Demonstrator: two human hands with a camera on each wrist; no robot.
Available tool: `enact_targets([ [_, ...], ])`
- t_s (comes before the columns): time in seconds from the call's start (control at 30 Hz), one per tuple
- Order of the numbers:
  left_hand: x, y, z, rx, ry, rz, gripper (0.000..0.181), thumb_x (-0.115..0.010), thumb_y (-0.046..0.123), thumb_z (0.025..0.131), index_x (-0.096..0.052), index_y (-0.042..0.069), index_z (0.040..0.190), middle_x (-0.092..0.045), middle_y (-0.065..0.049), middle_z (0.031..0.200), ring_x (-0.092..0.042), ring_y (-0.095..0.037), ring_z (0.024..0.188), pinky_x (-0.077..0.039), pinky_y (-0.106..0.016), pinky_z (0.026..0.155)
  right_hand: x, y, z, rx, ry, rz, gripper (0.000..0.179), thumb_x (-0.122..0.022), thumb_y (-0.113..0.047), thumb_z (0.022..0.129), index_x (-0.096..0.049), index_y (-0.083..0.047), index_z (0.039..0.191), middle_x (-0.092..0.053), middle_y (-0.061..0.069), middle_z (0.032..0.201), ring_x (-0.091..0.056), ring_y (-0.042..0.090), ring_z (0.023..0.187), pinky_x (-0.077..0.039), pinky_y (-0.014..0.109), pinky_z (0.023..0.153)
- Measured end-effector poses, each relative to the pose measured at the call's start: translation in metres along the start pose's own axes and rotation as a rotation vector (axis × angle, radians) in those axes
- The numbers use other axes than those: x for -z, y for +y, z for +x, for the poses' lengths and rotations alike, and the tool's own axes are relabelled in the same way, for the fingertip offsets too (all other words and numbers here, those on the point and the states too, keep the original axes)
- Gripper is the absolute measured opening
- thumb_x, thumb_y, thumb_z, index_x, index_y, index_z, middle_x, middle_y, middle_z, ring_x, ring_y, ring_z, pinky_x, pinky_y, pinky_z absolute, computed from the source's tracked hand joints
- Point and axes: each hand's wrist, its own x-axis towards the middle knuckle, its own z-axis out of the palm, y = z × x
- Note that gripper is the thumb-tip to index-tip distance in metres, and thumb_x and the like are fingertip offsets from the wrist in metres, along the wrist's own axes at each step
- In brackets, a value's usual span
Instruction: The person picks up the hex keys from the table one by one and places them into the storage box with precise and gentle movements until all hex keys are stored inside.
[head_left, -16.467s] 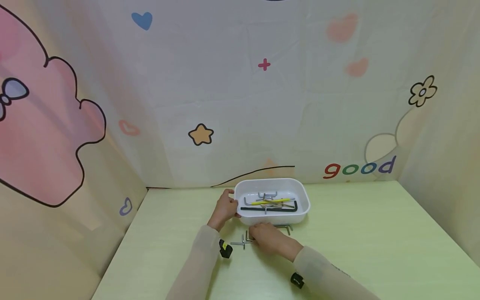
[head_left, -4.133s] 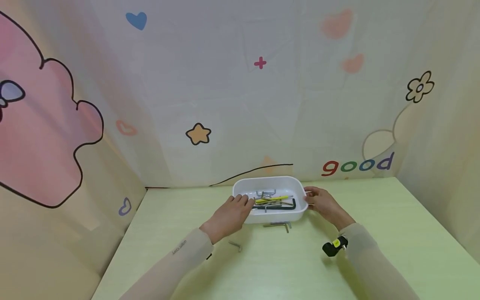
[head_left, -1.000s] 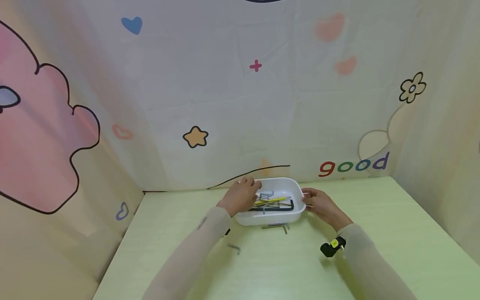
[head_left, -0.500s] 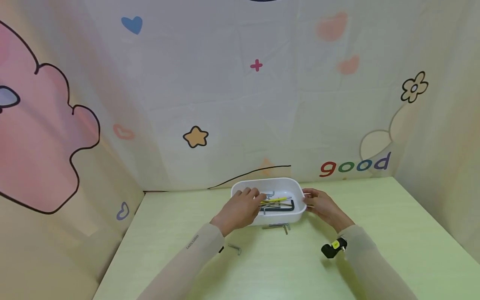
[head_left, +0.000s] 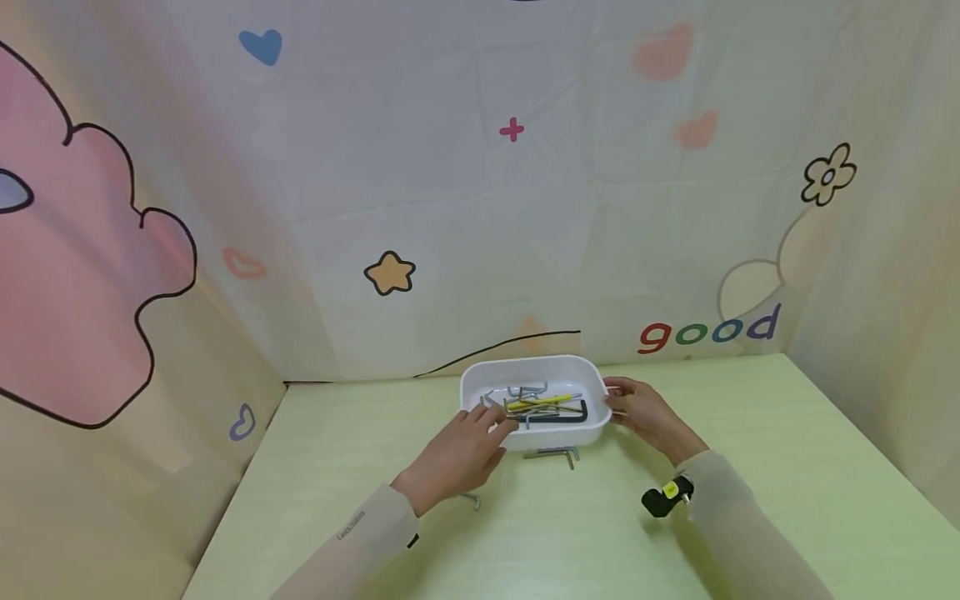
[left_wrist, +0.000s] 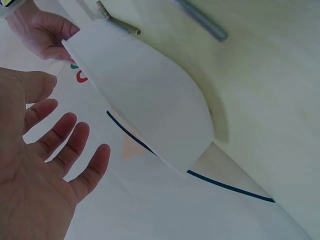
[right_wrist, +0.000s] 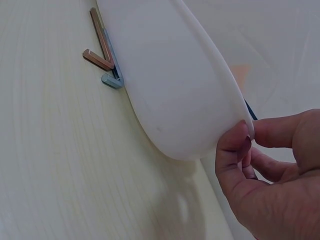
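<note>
A white plastic tray [head_left: 562, 437] stands at the back of the table, holding several hex keys, among them a black one [head_left: 585, 411], and a yellow stick-like tool [head_left: 543, 402]. My right hand [head_left: 648, 415] pinches its right end between thumb and fingers, clearly so in the right wrist view. My left hand [head_left: 453, 457] hovers by the tray's front left corner; the left wrist view shows its fingers loosely bent around nothing. Two hex keys [head_left: 553, 454] lie on the table against the tray's front. Another hex key [head_left: 472, 500] lies nearer, partly hidden by the left hand.
The pale green table [head_left: 570, 533] meets a printed cloth backdrop [head_left: 450, 208] right behind the tray. More cloth hangs at both sides. A black wrist device [head_left: 667, 497] sits below my right wrist.
Earlier my left hand gripped the tray while my right worked among hex keys on the table. Fewer keys lie there now. In the last half second my left hand withdrew from over the tray.
</note>
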Motion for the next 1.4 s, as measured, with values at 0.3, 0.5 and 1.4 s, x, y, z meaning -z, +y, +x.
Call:
enact_targets([
  [0.3,-0.002,0.003,-0.025,-0.012,-0.053,-0.025,0.029,-0.058,0.025,0.098,-0.054,0.021,0.127,-0.059,0.003,0.118,-0.056,-0.015,0.107,-0.056,-0.029,0.086,0.000,0.002,-0.001,0.039,-0.028,0.012,0.050,-0.047,-0.003,0.100,-0.034,0.005,0.147,-0.048,0.018,0.125,-0.052,0.023,0.108,-0.057,0.022,0.084],
  [0.5,-0.004,0.002,-0.038,-0.014,-0.117,-0.027,0.033,-0.056,0.027,0.099,-0.053,0.021,0.131,-0.058,0.002,0.122,-0.057,-0.015,0.112,-0.056,-0.031,0.088,0.002,-0.003,0.001,0.025,-0.019,0.004,0.050,-0.046,-0.004,0.100,-0.034,0.003,0.148,-0.047,0.018,0.129,-0.051,0.024,0.110,-0.056,0.022,0.085],
  [1.4,-0.031,0.000,-0.054,-0.009,-0.325,-0.115,0.021,-0.057,0.019,0.099,-0.057,0.019,0.121,-0.058,0.003,0.109,-0.054,-0.014,0.098,-0.056,-0.030,0.081,0.001,-0.001,0.001,0.027,-0.026,0.011,0.050,-0.047,-0.003,0.100,-0.034,0.004,0.147,-0.048,0.016,0.122,-0.052,0.024,0.107,-0.057,0.022,0.084],
])
